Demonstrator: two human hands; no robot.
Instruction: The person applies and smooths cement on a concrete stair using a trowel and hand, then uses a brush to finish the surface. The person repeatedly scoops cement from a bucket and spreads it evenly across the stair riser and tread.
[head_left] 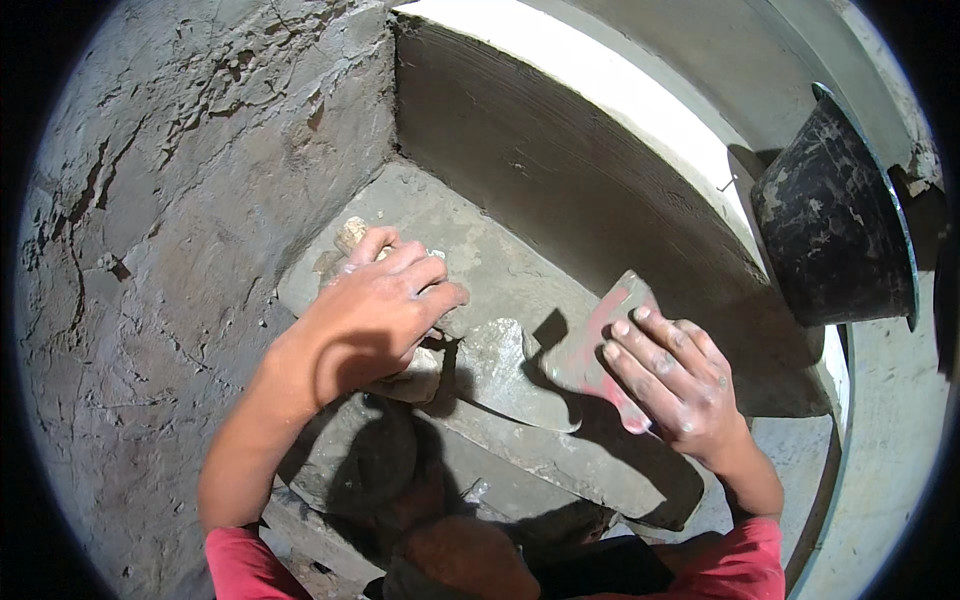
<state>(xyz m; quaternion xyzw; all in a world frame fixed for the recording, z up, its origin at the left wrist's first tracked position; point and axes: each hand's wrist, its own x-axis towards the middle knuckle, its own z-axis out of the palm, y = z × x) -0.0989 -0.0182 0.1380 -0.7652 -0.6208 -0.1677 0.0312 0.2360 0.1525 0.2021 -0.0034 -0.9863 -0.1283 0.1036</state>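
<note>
My left hand (pixel 375 305) is closed, palm down, over what looks like a trowel. The tan, mortar-crusted end of its handle (pixel 352 235) sticks out past my fingers, and its grey metal blade (pixel 505 375) lies to the right of my hand over the ledge. Most of the grip is hidden under the hand. A thin, flat red-and-grey scraper (pixel 595 345), smeared with mortar, is held in my right hand (pixel 675 380), fingers on its face and thumb out of sight. It is tilted just right of the blade. A tan lump (pixel 415 380) shows below my left wrist.
A smooth grey ledge (pixel 440 220) meets a rough cement wall (pixel 170 250) on the left. Behind it rises a curved, dark plastered wall (pixel 560 160) with a bright top edge. A black mortar-stained bucket (pixel 835 215) stands tilted at the right. Steps drop toward my body.
</note>
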